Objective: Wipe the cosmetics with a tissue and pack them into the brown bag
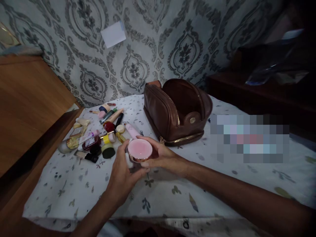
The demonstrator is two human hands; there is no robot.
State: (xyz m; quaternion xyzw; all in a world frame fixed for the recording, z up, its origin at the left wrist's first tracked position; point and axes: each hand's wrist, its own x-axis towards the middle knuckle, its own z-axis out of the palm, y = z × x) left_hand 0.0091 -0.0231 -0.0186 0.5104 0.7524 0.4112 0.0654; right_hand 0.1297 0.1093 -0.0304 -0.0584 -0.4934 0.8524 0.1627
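Observation:
A round pink compact (140, 149) with a gold rim is held above the table by both hands. My left hand (122, 176) grips its left side with curled fingers. From the right, my right hand (160, 156) wraps fingers round its far and near edges. Behind it an open brown leather cosmetic bag (172, 113) with a gold zip stands on the patterned tablecloth (172, 194). Several cosmetics (98, 131) lie scattered to the left: tubes, small bottles, lipsticks and a sponge.
A wooden cabinet (27, 105) stands at the left beside the table. Dark wooden furniture (259, 92) with papers sits at the back right. A patterned wall with a white note (113, 34) rises behind. A blurred patch covers part of the table's right side.

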